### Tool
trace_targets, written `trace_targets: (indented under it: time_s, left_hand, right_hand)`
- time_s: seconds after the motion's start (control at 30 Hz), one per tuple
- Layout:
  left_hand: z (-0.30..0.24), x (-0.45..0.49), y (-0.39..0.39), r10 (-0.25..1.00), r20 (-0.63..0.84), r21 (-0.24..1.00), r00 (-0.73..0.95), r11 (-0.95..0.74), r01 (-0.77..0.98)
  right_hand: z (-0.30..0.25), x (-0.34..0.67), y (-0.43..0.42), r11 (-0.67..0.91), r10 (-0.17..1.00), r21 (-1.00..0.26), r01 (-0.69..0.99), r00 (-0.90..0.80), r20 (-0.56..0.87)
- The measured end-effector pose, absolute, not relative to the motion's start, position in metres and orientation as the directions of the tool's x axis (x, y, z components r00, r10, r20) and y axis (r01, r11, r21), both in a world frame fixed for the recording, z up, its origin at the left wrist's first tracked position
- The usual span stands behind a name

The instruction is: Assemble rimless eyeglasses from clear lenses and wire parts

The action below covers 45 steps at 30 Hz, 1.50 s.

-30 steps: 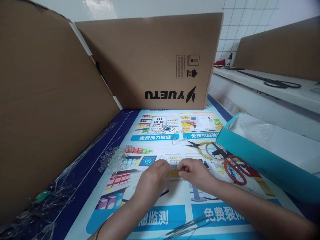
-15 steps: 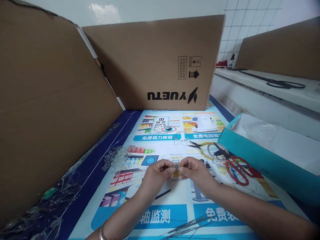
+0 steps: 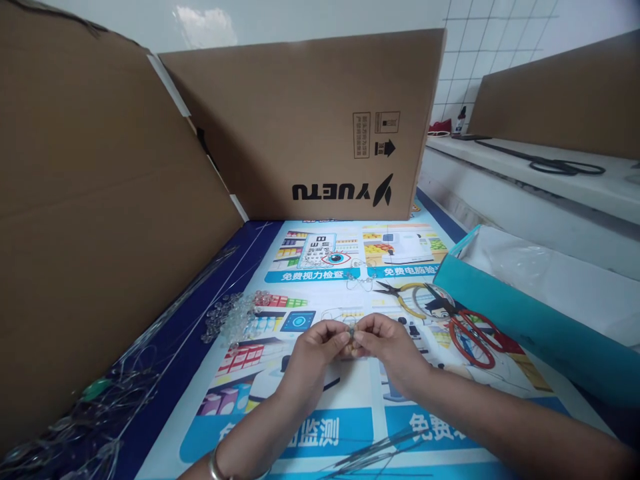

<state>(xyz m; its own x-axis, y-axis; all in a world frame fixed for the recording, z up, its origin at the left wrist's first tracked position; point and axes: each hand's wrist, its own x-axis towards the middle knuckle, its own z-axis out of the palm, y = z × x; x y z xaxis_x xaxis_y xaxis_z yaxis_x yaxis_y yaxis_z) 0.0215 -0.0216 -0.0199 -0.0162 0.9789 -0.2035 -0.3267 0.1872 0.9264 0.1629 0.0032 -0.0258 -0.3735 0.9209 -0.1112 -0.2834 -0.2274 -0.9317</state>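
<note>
My left hand (image 3: 324, 341) and my right hand (image 3: 381, 339) meet above the printed mat, thumbs and forefingers pinched together. Between the fingertips shows a tiny greyish piece (image 3: 352, 331), perhaps a bead on wire; it is too small and covered to be sure. Faint thin wire curves just behind the fingers. To the left lies a pile of clear beads (image 3: 235, 319). Beyond the hands, a few beads on looped wire (image 3: 361, 275) rest on the mat. Nearer me lie several cut lengths of thin wire (image 3: 373, 453).
Yellow-handled pliers (image 3: 407, 300), a ring-shaped roll (image 3: 434, 303) and red-handled scissors (image 3: 473, 333) lie right of my hands. A teal box (image 3: 530, 320) holds clear plastic. Cardboard panels (image 3: 300, 127) stand behind and left. Tangled beaded wires (image 3: 100, 413) lie at left.
My fingertips have drawn closer together, and the right thumb has shifted towards the left one. The view has turned slightly; objects on the mat stay in place.
</note>
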Motion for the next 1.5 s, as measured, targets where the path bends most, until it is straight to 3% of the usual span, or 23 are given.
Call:
trace_targets:
  time_s: [1.5]
  left_hand:
    - [-0.0242, 0.0286, -0.0229, 0.984, -0.177, 0.908, -0.021, 0.155, -0.389]
  right_hand:
    - [-0.0238, 0.1598, 0.0038, -0.187, 0.941, -0.93, -0.317, -0.33, -0.077]
